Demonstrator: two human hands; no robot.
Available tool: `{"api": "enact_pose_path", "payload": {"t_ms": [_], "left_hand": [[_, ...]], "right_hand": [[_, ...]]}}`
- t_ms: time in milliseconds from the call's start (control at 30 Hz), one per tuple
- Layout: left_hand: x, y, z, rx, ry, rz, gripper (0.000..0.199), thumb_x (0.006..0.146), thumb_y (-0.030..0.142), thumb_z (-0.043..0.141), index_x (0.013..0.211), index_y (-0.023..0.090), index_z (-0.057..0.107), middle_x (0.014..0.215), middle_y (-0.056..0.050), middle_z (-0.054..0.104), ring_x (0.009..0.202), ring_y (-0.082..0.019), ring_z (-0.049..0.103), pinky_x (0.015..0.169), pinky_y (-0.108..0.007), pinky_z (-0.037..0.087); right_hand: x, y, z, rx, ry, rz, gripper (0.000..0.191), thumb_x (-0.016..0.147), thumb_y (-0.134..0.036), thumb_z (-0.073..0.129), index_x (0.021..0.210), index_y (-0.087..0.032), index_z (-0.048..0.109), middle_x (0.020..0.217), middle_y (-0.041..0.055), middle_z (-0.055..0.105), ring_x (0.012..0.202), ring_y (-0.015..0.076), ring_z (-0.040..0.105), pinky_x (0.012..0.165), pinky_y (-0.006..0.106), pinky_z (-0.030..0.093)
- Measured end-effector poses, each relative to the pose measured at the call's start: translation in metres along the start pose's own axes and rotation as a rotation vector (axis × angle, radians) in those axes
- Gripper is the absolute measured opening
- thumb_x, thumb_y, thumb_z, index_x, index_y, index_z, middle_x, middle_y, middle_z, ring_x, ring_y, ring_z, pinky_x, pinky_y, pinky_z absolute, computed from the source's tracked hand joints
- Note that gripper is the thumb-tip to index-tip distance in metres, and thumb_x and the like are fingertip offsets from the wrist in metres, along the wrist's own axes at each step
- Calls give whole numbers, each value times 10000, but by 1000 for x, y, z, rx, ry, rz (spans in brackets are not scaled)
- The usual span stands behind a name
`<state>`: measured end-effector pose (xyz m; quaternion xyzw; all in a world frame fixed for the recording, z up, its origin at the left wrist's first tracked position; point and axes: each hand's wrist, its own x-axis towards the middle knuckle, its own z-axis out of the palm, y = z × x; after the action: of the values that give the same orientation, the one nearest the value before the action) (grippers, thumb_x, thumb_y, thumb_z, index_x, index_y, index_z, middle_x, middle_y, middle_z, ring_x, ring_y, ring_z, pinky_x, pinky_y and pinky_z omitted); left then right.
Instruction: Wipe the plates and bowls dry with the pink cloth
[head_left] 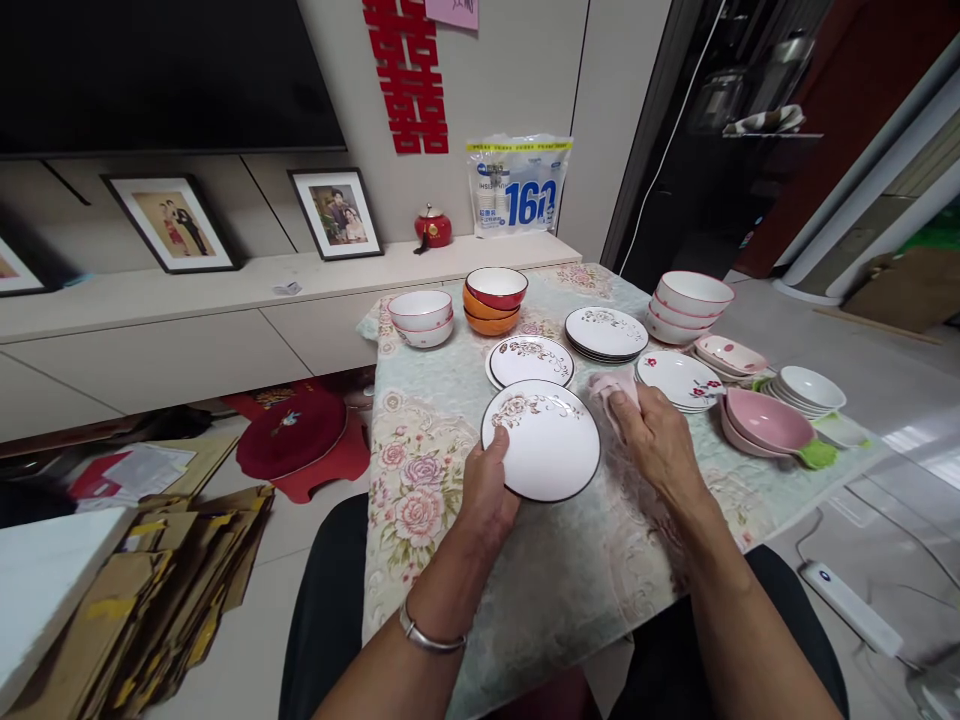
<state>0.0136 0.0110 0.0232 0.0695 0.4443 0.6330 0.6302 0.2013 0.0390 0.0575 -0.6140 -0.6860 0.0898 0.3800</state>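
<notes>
Over the flower-patterned bench (pixel 420 560), a dark-rimmed floral plate (pixel 551 450) extends right from the left hand (pixel 489 485), its thumb on top and fingers beneath. Just beyond the plate's right edge, the right hand (pixel 651 432) closes around a pale pink cloth (pixel 611 390).

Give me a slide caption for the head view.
Left hand holding a dark-rimmed plate, right hand a pale cloth.

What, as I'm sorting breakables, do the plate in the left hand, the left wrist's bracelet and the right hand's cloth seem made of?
Plate: probably glazed ceramic, from its smooth white face and dark rim; melamine is possible. Bracelet: likely polished metal, silvery with glints. Cloth: soft fabric, bunched in folds; fibre unclear.
</notes>
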Motion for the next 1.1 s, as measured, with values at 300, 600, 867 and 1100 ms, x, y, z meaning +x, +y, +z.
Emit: {"api": "enact_pose_path", "payload": {"t_ms": [300, 600, 867, 1100], "left_hand": [[-5, -10, 0, 135, -127, -33, 364, 805, 351, 696, 1097, 145, 626, 884, -89, 748, 777, -211, 711, 770, -351, 556], [-5, -11, -1, 84, -239, -86, 409, 847, 473, 651, 1082, 138, 669, 973, -113, 744, 873, -212, 704, 804, -310, 540], [-9, -7, 5, 130, -132, -182, 444, 969, 464, 433, 1059, 105, 677, 910, -143, 757, 846, -233, 719, 788, -347, 554], [-6, -10, 2, 111, -194, -148, 439, 952, 474, 477, 1128, 117, 661, 924, -121, 757, 829, -221, 716, 792, -330, 547]], "right_hand": [[-9, -4, 21, -369, -337, -110, 252, 899, -188, 483, 1034, -207, 695, 862, 67, 589, 737, 185, 556, 623, 279, 335], [-22, -38, 42, -194, -442, -368, 238, 952, -306, 523, 1089, -167, 660, 999, 114, 600, 943, 245, 535, 799, 330, 411], [-8, -10, 27, -222, -409, -154, 234, 936, -182, 497, 901, -190, 729, 882, 82, 598, 850, 211, 553, 715, 302, 394], [-19, -36, 54, -244, -292, -344, 227, 933, -146, 504, 984, -190, 721, 990, 102, 608, 966, 231, 531, 771, 310, 395]]}}
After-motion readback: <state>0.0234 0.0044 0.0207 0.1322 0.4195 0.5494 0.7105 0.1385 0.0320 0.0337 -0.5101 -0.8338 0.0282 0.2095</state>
